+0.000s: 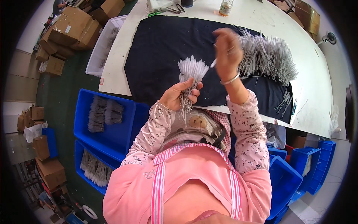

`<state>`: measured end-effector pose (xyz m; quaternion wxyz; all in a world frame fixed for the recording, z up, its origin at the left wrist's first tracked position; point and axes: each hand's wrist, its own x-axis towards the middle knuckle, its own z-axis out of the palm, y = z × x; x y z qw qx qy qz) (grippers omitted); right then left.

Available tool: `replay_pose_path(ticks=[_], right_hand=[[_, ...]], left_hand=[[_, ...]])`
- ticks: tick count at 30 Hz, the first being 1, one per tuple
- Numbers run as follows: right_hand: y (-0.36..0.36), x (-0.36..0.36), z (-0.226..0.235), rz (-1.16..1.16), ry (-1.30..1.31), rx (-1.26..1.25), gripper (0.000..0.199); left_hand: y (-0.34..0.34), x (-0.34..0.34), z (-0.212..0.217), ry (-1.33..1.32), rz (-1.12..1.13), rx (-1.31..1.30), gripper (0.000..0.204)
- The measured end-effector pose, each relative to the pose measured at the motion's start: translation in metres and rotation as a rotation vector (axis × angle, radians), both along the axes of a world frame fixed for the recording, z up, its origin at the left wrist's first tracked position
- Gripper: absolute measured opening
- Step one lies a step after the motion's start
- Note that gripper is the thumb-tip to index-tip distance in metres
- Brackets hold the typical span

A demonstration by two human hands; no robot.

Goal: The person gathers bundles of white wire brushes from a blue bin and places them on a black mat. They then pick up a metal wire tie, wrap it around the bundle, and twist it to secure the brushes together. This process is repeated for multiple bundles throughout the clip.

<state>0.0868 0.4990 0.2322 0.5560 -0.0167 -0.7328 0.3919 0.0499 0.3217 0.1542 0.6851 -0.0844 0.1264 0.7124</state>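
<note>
My left hand (179,94) grips a bundle of thin wire brushes (191,70) with white bristle tips fanned upward and twisted wire stems hanging below my fingers. My right hand (226,50) is raised over the table and blurred; it pinches a single white-tipped brush (213,62) between its fingers, close to the right of the bundle. A silver bracelet sits on my right wrist. A large heap of the same brushes (267,55) lies on the black cloth (160,48) just right of my right hand.
The white table (317,86) carries the black cloth, a small jar (226,6), scissors and tools at the far edge, and loose tools at the right. Blue bins (106,119) with brush bundles stand on my left, more blue bins on my right. Cardboard boxes (72,28) and a clear crate sit far left.
</note>
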Motion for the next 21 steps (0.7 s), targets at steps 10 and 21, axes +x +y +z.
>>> replay_pose_path(ticks=[10, 21], right_hand=[[-0.024, 0.04, -0.033, 0.933, -0.634, 0.629, 0.091], [-0.003, 0.06, -0.032, 0.647, -0.73, 0.95, 0.072]], left_hand=[[-0.01, 0.018, -0.009, 0.147, 0.111, -0.026, 0.035], [-0.009, 0.017, 0.021, 0.262, -0.544, -0.14, 0.015]])
